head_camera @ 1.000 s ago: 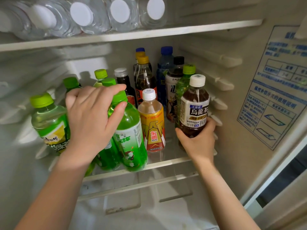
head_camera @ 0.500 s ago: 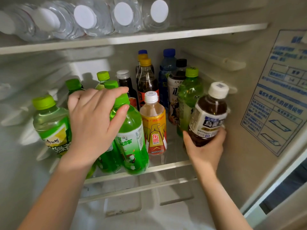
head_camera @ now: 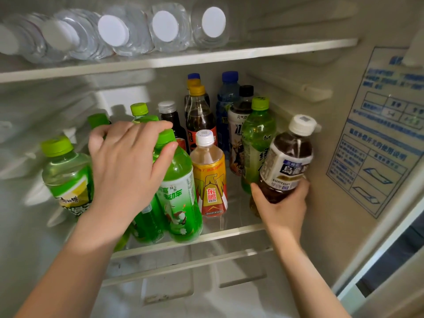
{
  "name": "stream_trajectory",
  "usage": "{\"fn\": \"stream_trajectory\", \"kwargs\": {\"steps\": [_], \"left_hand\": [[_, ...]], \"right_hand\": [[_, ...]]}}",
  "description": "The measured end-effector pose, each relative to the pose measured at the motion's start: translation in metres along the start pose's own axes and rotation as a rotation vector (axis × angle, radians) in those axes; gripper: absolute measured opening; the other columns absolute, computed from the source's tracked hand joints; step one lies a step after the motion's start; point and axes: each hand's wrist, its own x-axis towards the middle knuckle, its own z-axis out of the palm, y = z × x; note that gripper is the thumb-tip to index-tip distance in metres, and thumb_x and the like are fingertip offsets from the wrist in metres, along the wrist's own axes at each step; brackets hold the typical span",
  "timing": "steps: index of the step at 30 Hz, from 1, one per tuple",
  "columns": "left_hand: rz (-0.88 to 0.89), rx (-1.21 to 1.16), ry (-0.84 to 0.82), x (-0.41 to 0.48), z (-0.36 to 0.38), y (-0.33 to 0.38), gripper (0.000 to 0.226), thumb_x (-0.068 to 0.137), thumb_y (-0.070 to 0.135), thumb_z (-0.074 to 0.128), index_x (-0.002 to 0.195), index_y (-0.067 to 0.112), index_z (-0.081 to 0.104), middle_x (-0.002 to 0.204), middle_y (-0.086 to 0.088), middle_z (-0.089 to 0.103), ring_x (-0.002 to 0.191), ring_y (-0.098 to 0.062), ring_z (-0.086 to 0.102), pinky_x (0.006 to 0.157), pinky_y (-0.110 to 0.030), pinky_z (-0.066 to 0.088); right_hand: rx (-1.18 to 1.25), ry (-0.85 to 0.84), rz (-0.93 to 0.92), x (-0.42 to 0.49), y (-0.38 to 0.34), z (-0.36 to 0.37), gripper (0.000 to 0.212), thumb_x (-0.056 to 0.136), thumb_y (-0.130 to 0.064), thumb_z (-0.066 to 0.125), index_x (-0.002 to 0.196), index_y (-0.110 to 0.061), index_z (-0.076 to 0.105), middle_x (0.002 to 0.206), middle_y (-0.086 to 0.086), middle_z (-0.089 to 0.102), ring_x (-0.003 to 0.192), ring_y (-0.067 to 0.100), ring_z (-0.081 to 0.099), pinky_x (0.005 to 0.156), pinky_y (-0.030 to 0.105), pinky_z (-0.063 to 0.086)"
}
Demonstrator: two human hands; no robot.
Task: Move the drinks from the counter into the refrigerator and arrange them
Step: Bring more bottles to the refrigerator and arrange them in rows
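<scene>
Inside the open fridge, my right hand grips a dark oolong tea bottle with a white cap, tilted to the right and lifted off the glass shelf. My left hand is spread over the tops of green tea bottles, fingers curled round their caps. A yellow-labelled bottle stands between my hands. Behind it stand a green bottle, dark cola bottles, a blue bottle and a black-capped one.
Several clear water bottles lie on the upper shelf. Another green bottle stands at the far left. The fridge's right wall carries a blue instruction sticker and shelf ridges. A lower shelf edge runs below.
My right hand lifted the oolong tea bottle off the shelf and tilted it right, toward the fridge wall. My left hand stayed on the green bottles.
</scene>
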Motion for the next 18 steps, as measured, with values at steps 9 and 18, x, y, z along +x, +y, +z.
{"fn": "stream_trajectory", "kwargs": {"steps": [9,18], "left_hand": [[0.086,-0.163,-0.146,0.036,-0.034,0.023,0.050,0.092,0.052,0.036,0.128,0.021,0.054,0.118,-0.002,0.063,0.104,-0.026,0.058,0.083,-0.037,0.042],[0.300,-0.291,-0.653,0.152,0.020,0.071,0.048,0.093,0.038,0.051,0.139,0.028,0.042,0.132,0.004,0.054,0.108,-0.013,0.050,0.084,-0.022,0.037]], "right_hand": [[-0.004,-0.137,-0.032,0.009,-0.003,0.007,0.067,0.063,-0.018,0.086,0.110,-0.027,0.039,0.095,-0.028,0.048,0.079,-0.031,0.046,0.062,-0.009,0.034],[-0.047,-0.131,-0.018,0.007,-0.002,0.005,0.069,0.062,-0.024,0.086,0.108,-0.030,0.036,0.092,-0.034,0.046,0.080,-0.036,0.043,0.061,-0.009,0.034]]}}
